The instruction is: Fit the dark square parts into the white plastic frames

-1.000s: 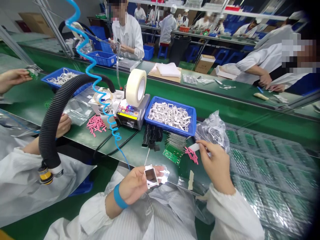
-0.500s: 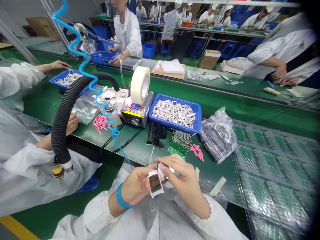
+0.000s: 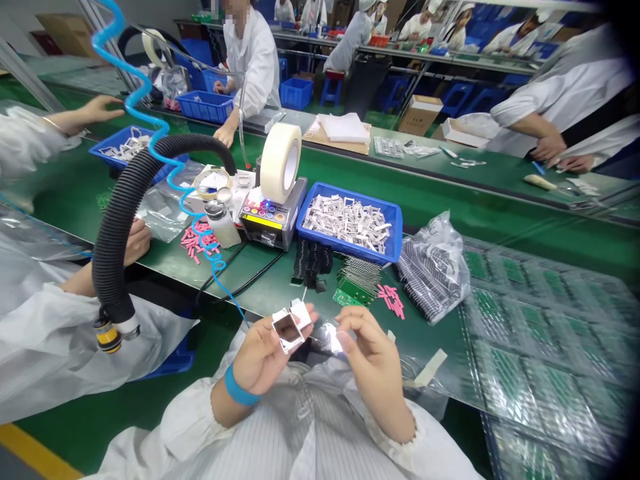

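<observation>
My left hand point(image 3: 263, 357), with a blue band at the wrist, holds a small white frame point(image 3: 289, 331) with a dark window. A white flap-like piece point(image 3: 301, 313) sticks out beside the frame over my left fingertips. My right hand point(image 3: 367, 347) is to the right, apart from the frame, its thumb and fingertips close together at a shiny clear film point(image 3: 331, 337). Beyond my hands lie green circuit boards point(image 3: 354, 283), pink strips point(image 3: 391, 301) and black parts point(image 3: 311, 263). A blue tray point(image 3: 400, 230) behind them holds many white frames.
A tape dispenser point(image 3: 273, 217) with a large roll stands behind, left of the tray. A black hose point(image 3: 107, 247) and blue coiled cord arch at left. Bagged parts point(image 3: 435, 267) and plastic trays of boards point(image 3: 540, 333) lie right. A co-worker's hand point(image 3: 136, 241) rests at left.
My hands have moved apart; the right one has let go of the white frame. My left hand has shifted left with the frame, now tilted. Across the bench, a person's hand has reached forward.
</observation>
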The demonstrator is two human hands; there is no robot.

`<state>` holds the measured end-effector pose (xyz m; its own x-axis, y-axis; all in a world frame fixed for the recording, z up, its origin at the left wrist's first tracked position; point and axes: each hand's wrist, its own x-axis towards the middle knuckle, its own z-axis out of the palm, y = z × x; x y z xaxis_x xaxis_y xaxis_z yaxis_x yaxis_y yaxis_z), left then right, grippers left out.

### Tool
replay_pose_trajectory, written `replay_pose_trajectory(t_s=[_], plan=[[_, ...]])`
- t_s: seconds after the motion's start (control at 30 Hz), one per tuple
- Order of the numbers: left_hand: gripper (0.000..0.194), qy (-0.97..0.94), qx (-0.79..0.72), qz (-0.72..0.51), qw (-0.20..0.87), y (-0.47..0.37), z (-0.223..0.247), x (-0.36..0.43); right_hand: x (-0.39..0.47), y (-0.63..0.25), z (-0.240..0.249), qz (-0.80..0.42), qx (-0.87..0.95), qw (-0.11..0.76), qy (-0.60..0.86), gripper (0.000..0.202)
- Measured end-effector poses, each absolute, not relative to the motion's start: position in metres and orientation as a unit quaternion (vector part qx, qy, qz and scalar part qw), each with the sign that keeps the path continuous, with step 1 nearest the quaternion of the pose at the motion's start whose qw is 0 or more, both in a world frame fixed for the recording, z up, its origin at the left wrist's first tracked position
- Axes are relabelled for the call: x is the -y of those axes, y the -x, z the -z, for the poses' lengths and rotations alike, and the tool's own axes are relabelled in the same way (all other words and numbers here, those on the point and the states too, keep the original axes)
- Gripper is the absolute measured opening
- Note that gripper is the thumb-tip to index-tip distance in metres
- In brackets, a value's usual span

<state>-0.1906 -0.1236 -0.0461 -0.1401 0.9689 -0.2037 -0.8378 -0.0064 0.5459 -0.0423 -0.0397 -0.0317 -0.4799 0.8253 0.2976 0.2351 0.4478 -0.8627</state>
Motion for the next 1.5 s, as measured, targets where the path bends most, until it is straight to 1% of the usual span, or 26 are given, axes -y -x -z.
replay_pose_trajectory(t_s=[0.13,0.2,0.23,0.27,0.33,0.43,0.5,0.57,0.67,0.73,0.8,0.83,0.9,0.97,1.07,1.13,1.2,1.4,1.5], plan=[[0.035,-0.129,-0.238,-0.677,0.684,0.199,0.046,0.126,0.030,0.031,0.070,-0.356,0.810,0.265,0.384,0.022],[0.035,-0.142,-0.211,-0.659,0.708,0.200,0.045,0.127,0.028,0.030,0.079,-0.329,0.818,0.258,0.395,0.022],[0.035,-0.147,-0.199,-0.649,0.719,0.199,0.044,0.128,0.028,0.030,0.078,-0.337,0.812,0.268,0.394,0.021],[0.035,-0.150,-0.190,-0.639,0.730,0.197,0.044,0.128,0.028,0.030,0.074,-0.365,0.803,0.276,0.382,0.022],[0.038,-0.147,-0.175,-0.625,0.747,0.193,0.044,0.128,0.029,0.033,0.060,-0.476,0.771,0.280,0.317,0.029],[0.043,-0.126,-0.156,-0.610,0.767,0.188,0.044,0.127,0.030,0.038,0.038,-0.645,0.698,0.238,0.203,0.034],[0.044,-0.111,-0.145,-0.601,0.778,0.186,0.044,0.127,0.032,0.042,0.032,-0.706,0.651,0.213,0.179,0.031],[0.046,-0.105,-0.140,-0.591,0.788,0.185,0.043,0.126,0.034,0.045,0.033,-0.755,0.595,0.208,0.183,0.028],[0.042,-0.102,-0.161,-0.590,0.785,0.184,0.044,0.126,0.036,0.045,0.035,-0.790,0.519,0.240,0.220,0.031],[0.039,-0.099,-0.188,-0.602,0.770,0.183,0.045,0.125,0.036,0.043,0.032,-0.754,0.514,0.293,0.285,0.032],[0.039,-0.103,-0.219,-0.615,0.751,0.181,0.048,0.124,0.035,0.039,0.026,-0.662,0.569,0.341,0.350,0.029],[0.039,-0.108,-0.237,-0.622,0.739,0.180,0.050,0.123,0.036,0.037,0.022,-0.602,0.618,0.350,0.364,0.028],[0.039,-0.126,-0.280,-0.638,0.706,0.179,0.053,0.122,0.039,0.036,0.013,-0.473,0.732,0.346,0.346,0.027],[0.038,-0.143,-0.326,-0.654,0.668,0.178,0.054,0.122,0.045,0.037,0.006,-0.350,0.822,0.336,0.297,0.027],[0.036,-0.156,-0.367,-0.659,0.638,0.178,0.055,0.123,0.053,0.044,0.002,-0.230,0.874,0.344,0.255,0.021],[0.034,-0.159,-0.377,-0.652,0.638,0.179,0.054,0.123,0.056,0.048,0.002,-0.196,0.880,0.357,0.245,0.011],[0.033,-0.159,-0.385,-0.648,0.638,0.179,0.054,0.123,0.056,0.051,0.004,-0.190,0.877,0.370,0.239,0.008],[0.034,-0.136,-0.392,-0.669,0.617,0.176,0.055,0.117,0.055,0.060,0.018,-0.223,0.847,0.403,0.264,0.009],[0.034,-0.106,-0.391,-0.690,0.599,0.171,0.054,0.115,0.061,0.065,0.024,-0.237,0.835,0.408,0.283,0.016]])
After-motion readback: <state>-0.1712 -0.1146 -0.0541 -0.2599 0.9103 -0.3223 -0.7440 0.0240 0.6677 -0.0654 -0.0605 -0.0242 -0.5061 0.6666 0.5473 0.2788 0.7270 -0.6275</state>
